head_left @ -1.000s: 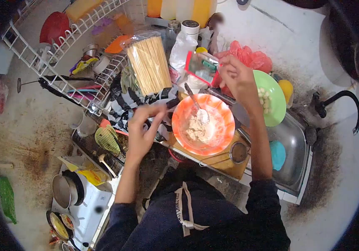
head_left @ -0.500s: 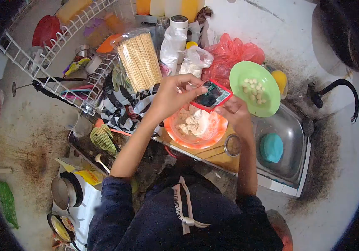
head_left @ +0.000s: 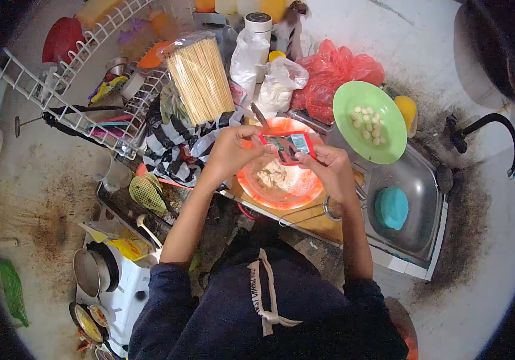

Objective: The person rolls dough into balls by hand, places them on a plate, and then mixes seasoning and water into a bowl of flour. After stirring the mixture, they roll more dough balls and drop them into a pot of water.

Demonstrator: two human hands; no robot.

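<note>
Both hands pinch a small red-edged sachet [head_left: 287, 148] with a dark middle and a white barcode patch. My left hand [head_left: 233, 151] grips its left end, and my right hand [head_left: 330, 168] its lower right corner. Directly below is an orange-and-white bowl [head_left: 248, 191] holding a pale, lumpy, flour-like mixture [head_left: 272, 176]. A spoon handle [head_left: 259, 114] sticks up at the bowl's far side. The sachet hides part of the bowl, and I cannot make out whether its edge is torn.
Under the bowl lies a wooden board [head_left: 317, 227]. A green plate [head_left: 369, 150] with several pale round pieces stands beside the sink [head_left: 416, 240]. Behind are red plastic bags [head_left: 329, 78], a bag of white powder [head_left: 278, 90] and packed skewers [head_left: 200, 81]. A stove [head_left: 128, 294] is at left.
The sachet has moved slightly left and turned more level. My left hand has shifted left and down. The spoon handle now shows behind the sachet.
</note>
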